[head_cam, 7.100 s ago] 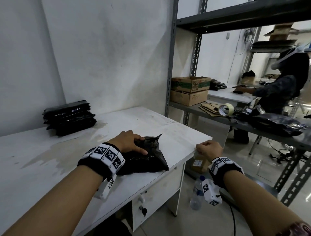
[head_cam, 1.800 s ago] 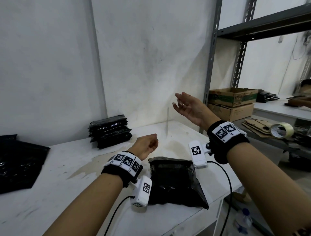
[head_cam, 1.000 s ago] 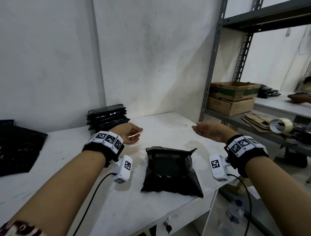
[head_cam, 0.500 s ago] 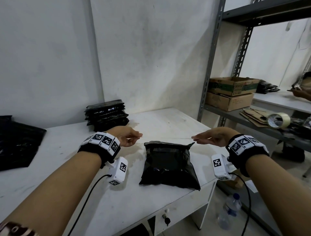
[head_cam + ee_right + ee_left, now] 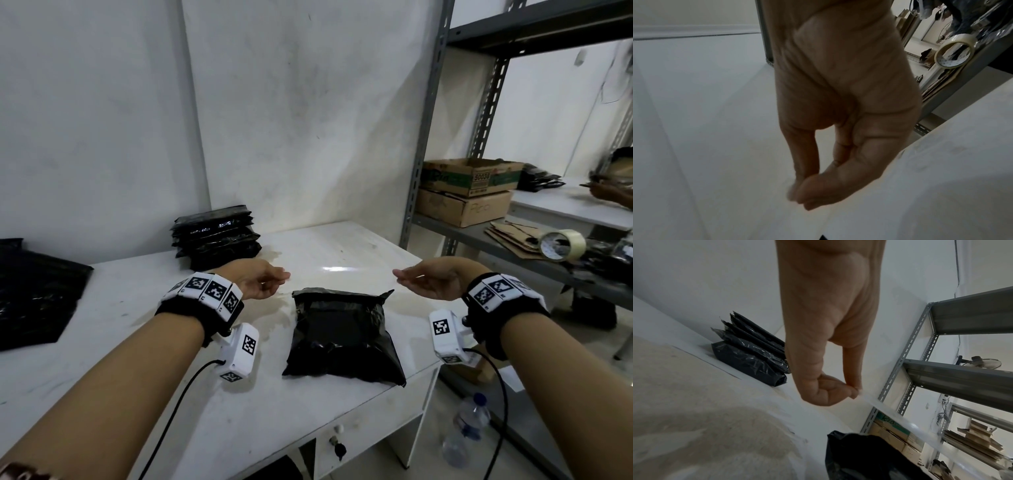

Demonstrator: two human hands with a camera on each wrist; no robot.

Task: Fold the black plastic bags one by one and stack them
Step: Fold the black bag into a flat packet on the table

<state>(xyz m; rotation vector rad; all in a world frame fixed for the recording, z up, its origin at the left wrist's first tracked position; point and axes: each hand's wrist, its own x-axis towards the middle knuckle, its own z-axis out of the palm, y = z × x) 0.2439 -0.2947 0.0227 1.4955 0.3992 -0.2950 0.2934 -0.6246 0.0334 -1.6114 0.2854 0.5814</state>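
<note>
Both hands hover above the white surface [image 5: 342, 411], stretching a clear tape strip [image 5: 900, 423] btwn them: left hand [image 5: 258, 279] pinches one end, right hand [image 5: 430, 279] pinches the other w/ thumb and fingertips. Folded black bag [image 5: 342, 334] lies just below; stack of folded bags [image 5: 215, 236] by the wall.

The left hand [image 5: 828, 331] hangs over the white tabletop [image 5: 694, 402], thumb and curled fingers [image 5: 830, 391] pinching the end of a clear strip of tape [image 5: 900, 420]. A stack of folded black plastic bags [image 5: 750, 352] sits against the wall behind it; another black plastic bag [image 5: 865, 457] lies at the bottom edge. Grey metal shelving [image 5: 953, 369] stands to the right.
</note>
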